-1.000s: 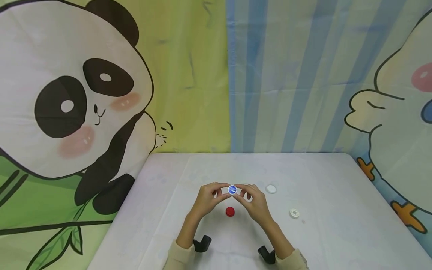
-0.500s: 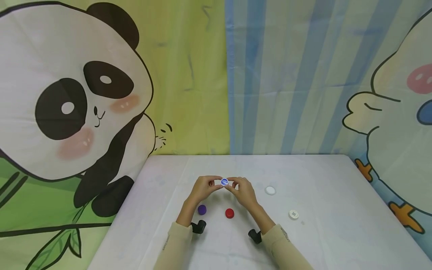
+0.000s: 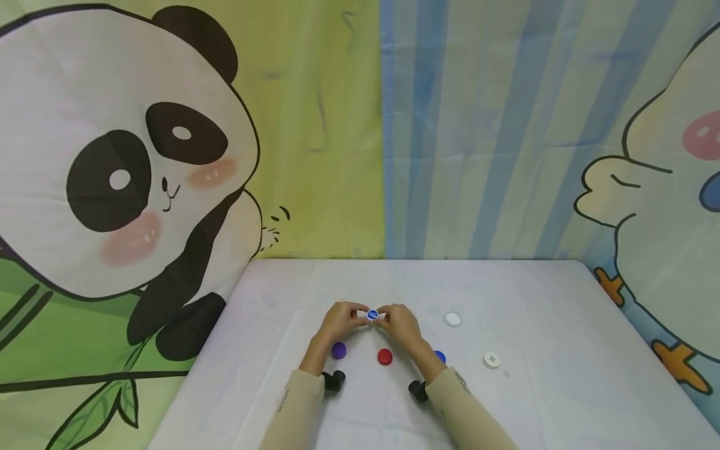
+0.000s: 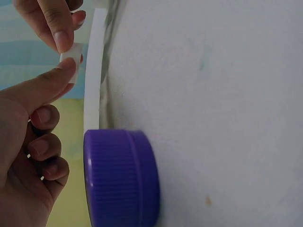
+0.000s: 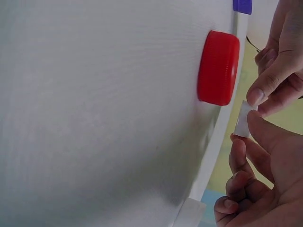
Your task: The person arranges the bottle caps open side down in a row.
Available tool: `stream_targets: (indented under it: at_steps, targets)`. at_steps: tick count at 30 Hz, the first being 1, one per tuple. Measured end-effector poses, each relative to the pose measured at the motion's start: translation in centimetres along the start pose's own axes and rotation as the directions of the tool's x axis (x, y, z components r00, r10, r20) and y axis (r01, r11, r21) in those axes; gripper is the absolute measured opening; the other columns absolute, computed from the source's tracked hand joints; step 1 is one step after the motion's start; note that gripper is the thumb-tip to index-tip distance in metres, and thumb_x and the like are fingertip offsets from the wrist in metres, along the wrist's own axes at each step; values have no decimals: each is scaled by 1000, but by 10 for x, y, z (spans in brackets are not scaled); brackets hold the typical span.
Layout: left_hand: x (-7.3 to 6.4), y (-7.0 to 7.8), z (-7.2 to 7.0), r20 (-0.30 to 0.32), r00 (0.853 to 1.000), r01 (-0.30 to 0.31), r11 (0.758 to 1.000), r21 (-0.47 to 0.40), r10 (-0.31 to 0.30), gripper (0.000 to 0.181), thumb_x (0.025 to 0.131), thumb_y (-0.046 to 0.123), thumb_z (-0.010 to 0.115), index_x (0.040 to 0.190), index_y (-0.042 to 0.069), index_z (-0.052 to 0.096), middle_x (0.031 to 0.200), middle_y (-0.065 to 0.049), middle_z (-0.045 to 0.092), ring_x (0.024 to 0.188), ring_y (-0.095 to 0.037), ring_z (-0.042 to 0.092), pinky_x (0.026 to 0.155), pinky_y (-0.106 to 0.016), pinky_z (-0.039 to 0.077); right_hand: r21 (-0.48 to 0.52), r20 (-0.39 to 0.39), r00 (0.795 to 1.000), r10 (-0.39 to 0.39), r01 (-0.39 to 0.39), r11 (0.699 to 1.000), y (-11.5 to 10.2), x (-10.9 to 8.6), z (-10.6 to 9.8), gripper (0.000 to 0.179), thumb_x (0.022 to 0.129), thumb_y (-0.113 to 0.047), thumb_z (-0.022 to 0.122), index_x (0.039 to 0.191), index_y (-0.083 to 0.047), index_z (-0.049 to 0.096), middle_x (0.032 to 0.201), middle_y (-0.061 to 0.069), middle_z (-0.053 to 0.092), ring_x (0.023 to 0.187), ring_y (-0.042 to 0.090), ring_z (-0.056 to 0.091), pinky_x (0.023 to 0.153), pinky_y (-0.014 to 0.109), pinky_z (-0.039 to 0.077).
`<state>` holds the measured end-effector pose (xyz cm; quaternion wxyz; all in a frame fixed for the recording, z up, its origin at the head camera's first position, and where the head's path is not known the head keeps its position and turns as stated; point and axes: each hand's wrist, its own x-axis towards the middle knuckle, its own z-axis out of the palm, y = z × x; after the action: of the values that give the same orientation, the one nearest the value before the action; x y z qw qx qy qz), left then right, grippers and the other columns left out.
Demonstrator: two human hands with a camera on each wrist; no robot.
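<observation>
Both hands meet above the middle of the table and pinch one small white bottle cap (image 3: 373, 315) whose face is printed blue. The left hand (image 3: 339, 321) holds its left side and the right hand (image 3: 400, 324) its right side. In the left wrist view the cap's plain white side (image 4: 72, 51) shows between thumbs and fingers. The right wrist view has the same white side (image 5: 243, 122), partly covered by fingertips. Closer to the person, a purple bottle cap (image 3: 339, 350) lies near the left wrist, and a red bottle cap (image 3: 385, 357) lies between the forearms.
A blue cap (image 3: 440, 357) is partly hidden by the right forearm. Farther right lie a flat white round lid (image 3: 452, 319) and a white cap (image 3: 491, 360) with a raised pattern. The white table (image 3: 540, 312) ends at a printed curtain (image 3: 315, 125).
The hands have shifted slightly left with the white bottle cap, first away, then back nearer. The purple cap and part of the blue cap have come into view beside the arms.
</observation>
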<state>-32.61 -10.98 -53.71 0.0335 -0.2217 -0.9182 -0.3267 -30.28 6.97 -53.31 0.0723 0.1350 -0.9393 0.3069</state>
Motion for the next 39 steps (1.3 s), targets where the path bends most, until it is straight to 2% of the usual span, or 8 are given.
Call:
stream_targets:
  at_steps: [4, 7, 13, 20, 28, 31, 34, 39]
  targets:
    - [1, 5, 2, -8, 1000, -5, 997, 78, 6, 25, 75, 27, 72, 96, 14, 71, 57, 7, 51, 50, -3, 40, 46, -20, 33, -28, -7, 1000, -28, 27, 999, 4, 3, 4, 23, 76, -24, 71, 93, -9, 71, 68, -2, 60, 64, 11, 48, 57, 26, 40]
    - [3, 8, 3, -5, 1000, 14, 993, 120, -14, 24, 75, 27, 72, 95, 14, 71, 59, 5, 53, 52, -4, 40, 47, -20, 33, -46, 2, 1000, -26, 26, 999, 6, 4, 7, 23, 77, -24, 70, 93, -9, 71, 69, -3, 60, 65, 11, 48, 57, 26, 40]
    - [4, 9, 7, 9, 997, 77, 985, 156, -79, 23, 74, 29, 73, 94, 17, 71, 58, 7, 49, 53, -5, 40, 46, -21, 32, -38, 48, 999, 2, 0, 999, 6, 5, 8, 24, 78, -27, 69, 95, -9, 71, 59, -5, 51, 62, 11, 43, 53, 24, 35]
    - [5, 8, 10, -8, 999, 47, 979, 200, -46, 22, 74, 26, 72, 94, 16, 71, 58, 8, 49, 52, -5, 40, 46, -21, 32, -85, 38, 999, 5, -1, 996, 6, 5, 9, 23, 77, -25, 70, 95, -10, 71, 65, -4, 54, 66, 12, 44, 54, 25, 36]
    - [4, 13, 9, -9, 997, 74, 974, 216, -74, 28, 75, 27, 72, 100, 13, 70, 59, 7, 51, 53, -7, 42, 47, -22, 34, -166, 49, 999, 2, 6, 986, 7, 9, 8, 27, 77, -26, 69, 99, -11, 70, 71, -1, 57, 68, 13, 48, 53, 26, 38]
    - [5, 15, 7, -24, 998, 66, 967, 245, -62, 34, 73, 29, 73, 103, 14, 69, 56, 7, 51, 52, -7, 41, 49, -23, 35, -141, 58, 998, -3, 12, 990, 8, 11, 1, 32, 75, -26, 71, 103, -10, 68, 68, -2, 57, 65, 12, 48, 53, 25, 39]
    - [6, 19, 7, -46, 999, 32, 961, 274, -20, 37, 73, 33, 72, 105, 15, 68, 51, 8, 50, 50, -5, 38, 51, -22, 36, -51, 54, 998, -8, 11, 999, 9, 10, -14, 35, 74, -21, 73, 106, -8, 67, 64, -2, 55, 63, 12, 46, 53, 25, 39]
    - [9, 32, 8, -72, 996, -28, 979, 202, 43, 40, 75, 36, 70, 108, 14, 66, 51, 9, 49, 49, -2, 40, 49, -19, 36, 77, -11, 1000, -1, 1, 997, 15, 5, -45, 33, 76, -13, 71, 108, -7, 65, 72, 1, 57, 64, 13, 46, 56, 27, 39]
